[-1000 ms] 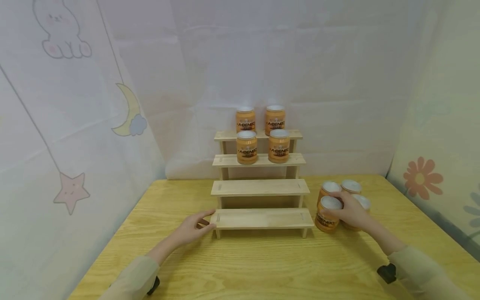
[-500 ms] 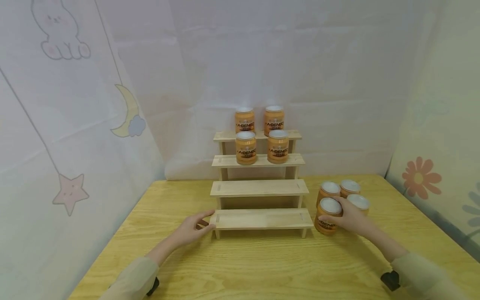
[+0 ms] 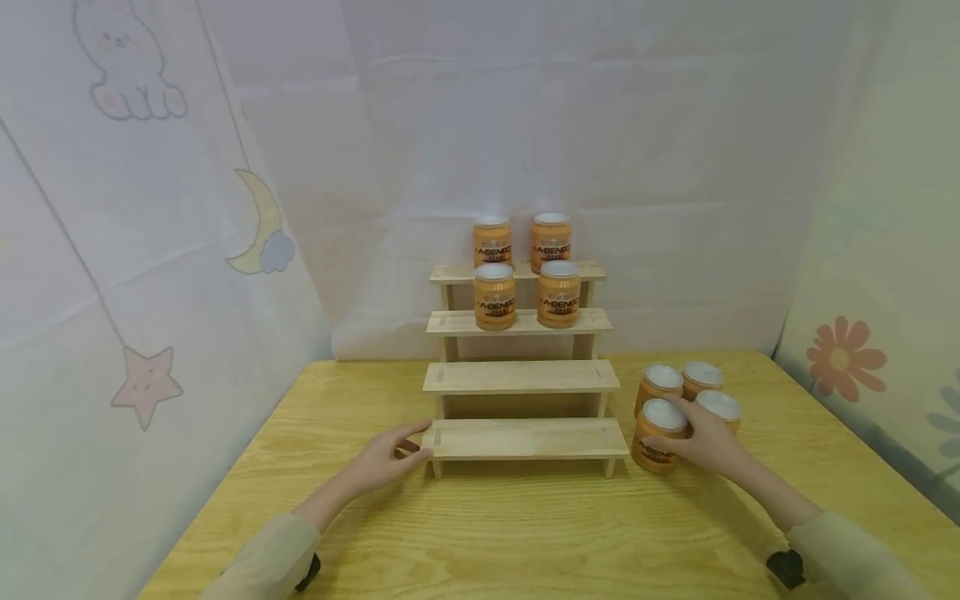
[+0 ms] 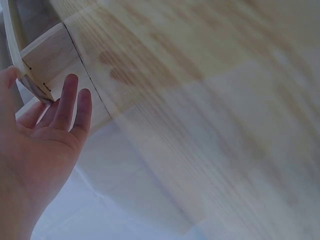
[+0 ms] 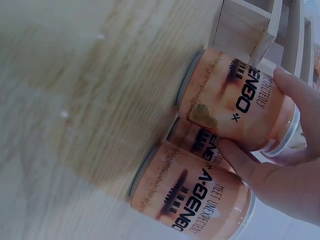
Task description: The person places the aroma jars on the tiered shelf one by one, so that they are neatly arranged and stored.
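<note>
A wooden four-step display rack (image 3: 517, 377) stands in the middle of the head view. My left hand (image 3: 390, 458) is at the left end of its bottom step, thumb and a fingertip touching the board's corners. In the left wrist view, the fingers (image 4: 64, 107) look mostly straight. Right of the rack, my right hand (image 3: 705, 437) grips the front one of several orange cans, thumb and fingers around its side. This can (image 3: 651, 450) is upright, its pale lid (image 3: 664, 413) facing up. Other orange cans (image 5: 195, 200) stand close behind and beside it.
Two orange cans (image 3: 495, 298) stand on the second step from the top and two more (image 3: 551, 242) on the top step. The pale wooden table (image 3: 480, 533) runs up to white cloth walls (image 3: 645, 167) at the back and sides.
My right hand has drawn the front can slightly toward me, away from the other cans beside it. My left hand stays at the rack's bottom step.
</note>
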`<state>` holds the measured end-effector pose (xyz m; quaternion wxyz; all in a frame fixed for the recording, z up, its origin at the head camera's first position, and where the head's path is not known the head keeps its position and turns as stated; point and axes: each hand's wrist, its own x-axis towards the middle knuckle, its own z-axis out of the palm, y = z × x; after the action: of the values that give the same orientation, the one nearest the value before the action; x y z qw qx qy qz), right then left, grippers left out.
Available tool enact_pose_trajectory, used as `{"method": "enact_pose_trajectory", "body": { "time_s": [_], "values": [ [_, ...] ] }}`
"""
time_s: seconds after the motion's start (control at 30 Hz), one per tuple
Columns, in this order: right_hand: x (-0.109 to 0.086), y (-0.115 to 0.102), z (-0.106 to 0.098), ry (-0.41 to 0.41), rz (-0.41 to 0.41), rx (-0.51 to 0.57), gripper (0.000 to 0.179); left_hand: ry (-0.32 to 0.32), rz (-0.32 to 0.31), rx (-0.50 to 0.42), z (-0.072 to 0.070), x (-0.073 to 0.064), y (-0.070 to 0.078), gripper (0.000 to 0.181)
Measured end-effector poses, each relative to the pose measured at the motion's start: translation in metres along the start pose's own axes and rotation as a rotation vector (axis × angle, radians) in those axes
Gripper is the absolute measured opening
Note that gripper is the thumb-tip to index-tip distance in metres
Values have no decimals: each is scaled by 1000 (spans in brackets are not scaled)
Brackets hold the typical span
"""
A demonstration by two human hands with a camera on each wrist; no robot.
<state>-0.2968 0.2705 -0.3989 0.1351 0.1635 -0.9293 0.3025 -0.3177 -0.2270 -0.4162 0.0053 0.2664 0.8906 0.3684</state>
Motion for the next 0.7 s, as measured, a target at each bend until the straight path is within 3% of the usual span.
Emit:
{"method": "enact_pose_trajectory", "body": {
  "time_s": [0.13,0.37,0.7],
  "values": [
    [-3,-1,-1,7,1,-17,81,-2,4,4,-1,-1,1,57],
    [-12,-2,-6,-6,76,20,81,-2,-3,32,0,0,1,60],
    [-11,-20,-31,18,38,49,75,-1,9,37,0,-1,0,60]
  ]
}}
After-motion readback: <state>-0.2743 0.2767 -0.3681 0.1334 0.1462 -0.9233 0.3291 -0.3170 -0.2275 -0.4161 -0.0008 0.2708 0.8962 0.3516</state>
